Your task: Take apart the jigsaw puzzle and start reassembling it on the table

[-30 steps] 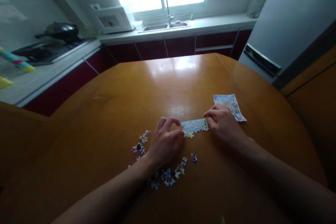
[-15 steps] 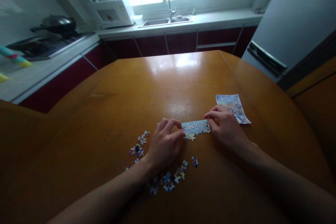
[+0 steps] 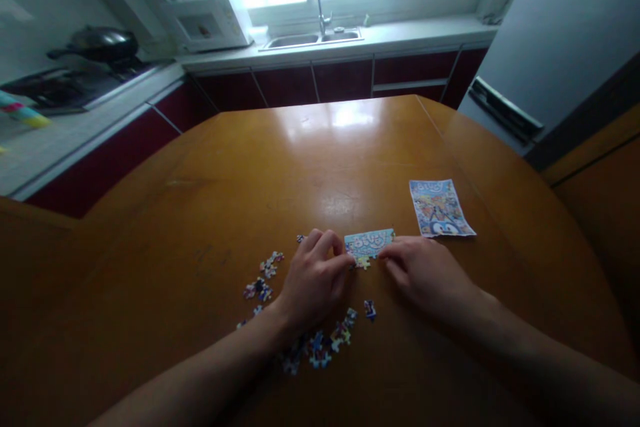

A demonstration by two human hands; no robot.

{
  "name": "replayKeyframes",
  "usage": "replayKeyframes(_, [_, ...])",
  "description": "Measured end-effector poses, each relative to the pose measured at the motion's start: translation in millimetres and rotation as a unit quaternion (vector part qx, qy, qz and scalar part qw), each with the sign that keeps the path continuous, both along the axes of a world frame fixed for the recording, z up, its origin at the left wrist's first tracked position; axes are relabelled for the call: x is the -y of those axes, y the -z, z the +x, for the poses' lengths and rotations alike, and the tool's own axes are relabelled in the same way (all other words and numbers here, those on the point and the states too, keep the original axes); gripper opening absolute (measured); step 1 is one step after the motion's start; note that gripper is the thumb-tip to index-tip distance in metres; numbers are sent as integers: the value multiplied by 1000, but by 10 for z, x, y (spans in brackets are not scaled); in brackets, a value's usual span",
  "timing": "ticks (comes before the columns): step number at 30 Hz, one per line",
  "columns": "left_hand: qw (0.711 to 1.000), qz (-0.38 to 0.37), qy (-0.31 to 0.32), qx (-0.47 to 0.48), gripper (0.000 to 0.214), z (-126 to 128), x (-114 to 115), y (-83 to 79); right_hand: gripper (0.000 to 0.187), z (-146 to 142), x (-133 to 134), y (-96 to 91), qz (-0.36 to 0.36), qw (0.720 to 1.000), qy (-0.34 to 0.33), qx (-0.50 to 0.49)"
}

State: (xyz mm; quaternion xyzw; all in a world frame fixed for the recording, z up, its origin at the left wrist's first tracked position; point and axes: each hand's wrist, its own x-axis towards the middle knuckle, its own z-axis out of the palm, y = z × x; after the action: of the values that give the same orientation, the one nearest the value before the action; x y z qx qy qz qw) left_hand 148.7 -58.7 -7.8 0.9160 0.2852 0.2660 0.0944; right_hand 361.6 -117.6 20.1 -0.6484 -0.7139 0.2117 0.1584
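Observation:
A partly joined jigsaw puzzle [image 3: 370, 241], a light-blue strip with lettering, lies flat on the wooden table. My left hand [image 3: 317, 277] is at its left end, fingers curled and thumb and forefinger closed on the edge. My right hand [image 3: 427, 270] is closed at the lower right corner, its thumb and fingertips against the strip and partly covering it. A few yellowish joined pieces [image 3: 363, 262] stick out below the strip. One loose puzzle piece [image 3: 369, 309] lies below, between my hands. More loose pieces [image 3: 320, 349] lie around my left forearm, which hides some.
A printed picture sheet [image 3: 440, 208] lies beyond my right hand on the wooden table [image 3: 310, 173]. Behind the table are a counter with a sink [image 3: 295, 41], a microwave [image 3: 210, 23], and a pan [image 3: 103, 43] on the stove. A fridge [image 3: 545, 40] stands at right.
My right hand has moved from the strip's upper right end down to its lower right corner, uncovering the picture sheet's lower part. My left hand stays at the left end.

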Motion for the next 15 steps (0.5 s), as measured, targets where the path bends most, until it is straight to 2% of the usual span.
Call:
replayKeyframes(4, [999, -16, 13, -30, 13, 1, 25, -26, 26, -56, 41, -18, -23, 999, -41, 16])
replayKeyframes(15, [996, -37, 29, -72, 18, 31, 38, -55, 28, -126, 74, -26, -9, 998, -69, 6])
